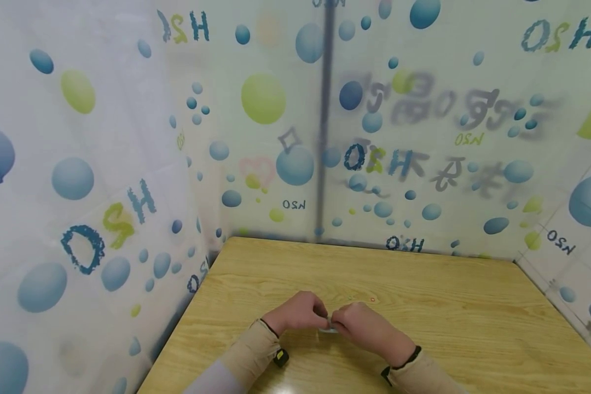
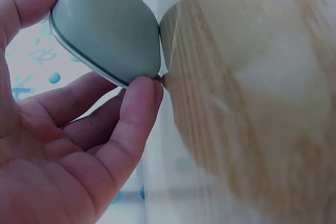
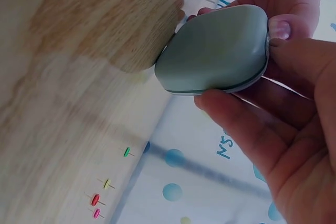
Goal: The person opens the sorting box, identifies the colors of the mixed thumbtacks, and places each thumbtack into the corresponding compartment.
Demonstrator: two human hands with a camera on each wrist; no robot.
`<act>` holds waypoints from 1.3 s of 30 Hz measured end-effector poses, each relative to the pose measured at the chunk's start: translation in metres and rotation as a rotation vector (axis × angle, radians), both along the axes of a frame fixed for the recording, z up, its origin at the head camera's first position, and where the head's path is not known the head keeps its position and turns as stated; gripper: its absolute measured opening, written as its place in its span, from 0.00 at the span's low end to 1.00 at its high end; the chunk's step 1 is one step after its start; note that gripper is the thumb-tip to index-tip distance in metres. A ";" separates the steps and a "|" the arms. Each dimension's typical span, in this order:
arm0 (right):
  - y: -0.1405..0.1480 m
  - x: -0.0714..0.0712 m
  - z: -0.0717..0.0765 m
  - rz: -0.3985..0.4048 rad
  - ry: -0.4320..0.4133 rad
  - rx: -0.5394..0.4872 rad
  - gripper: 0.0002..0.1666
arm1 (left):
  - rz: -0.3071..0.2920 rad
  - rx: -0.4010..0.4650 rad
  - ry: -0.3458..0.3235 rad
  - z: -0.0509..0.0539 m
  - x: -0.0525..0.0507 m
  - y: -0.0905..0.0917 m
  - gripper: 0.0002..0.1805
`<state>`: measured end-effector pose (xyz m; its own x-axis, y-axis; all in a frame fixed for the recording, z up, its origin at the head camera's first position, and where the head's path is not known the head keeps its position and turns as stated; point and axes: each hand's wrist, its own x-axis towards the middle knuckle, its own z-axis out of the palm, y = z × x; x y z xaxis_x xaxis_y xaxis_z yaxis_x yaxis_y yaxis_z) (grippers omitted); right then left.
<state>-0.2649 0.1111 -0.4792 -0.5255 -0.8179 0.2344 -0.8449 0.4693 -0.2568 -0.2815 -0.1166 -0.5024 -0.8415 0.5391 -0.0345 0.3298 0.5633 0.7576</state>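
Green case point(image 3: 215, 51) is held well short of far table edge point(image 1: 374, 251)

Mirror-reversed "H2O" lettering point(image 1: 376, 160) repeats across the back bubble-print curtain point(image 1: 271, 232), once just above the back edge of the wooden table point(image 1: 276, 268), and slants large up the left curtain point(image 1: 19, 230). Grey handwriting point(image 1: 480, 114) on the back curtain is too blurred to read; left of it stand a pink heart point(image 1: 258, 166) and a diamond-shaped mark point(image 1: 289, 140).

The case point(image 3: 212, 51) looks smooth, matt plastic; the tabletop point(image 1: 448, 312), glossy grained wood.
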 end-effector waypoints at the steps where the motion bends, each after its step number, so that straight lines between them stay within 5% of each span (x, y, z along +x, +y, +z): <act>1: 0.000 0.000 0.000 0.002 -0.003 -0.003 0.11 | -0.002 -0.002 0.000 0.000 0.000 0.000 0.10; 14: 0.003 -0.001 0.000 0.016 -0.006 0.003 0.11 | 0.002 0.002 -0.003 -0.001 -0.001 0.002 0.09; 39: -0.004 0.000 -0.006 0.061 0.168 0.000 0.17 | -0.004 -0.019 0.043 -0.005 -0.008 0.001 0.16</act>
<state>-0.2646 0.1073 -0.4854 -0.4280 -0.8471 0.3150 -0.9030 0.4154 -0.1100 -0.2893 -0.1151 -0.5076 -0.8402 0.5422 -0.0088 0.3642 0.5762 0.7317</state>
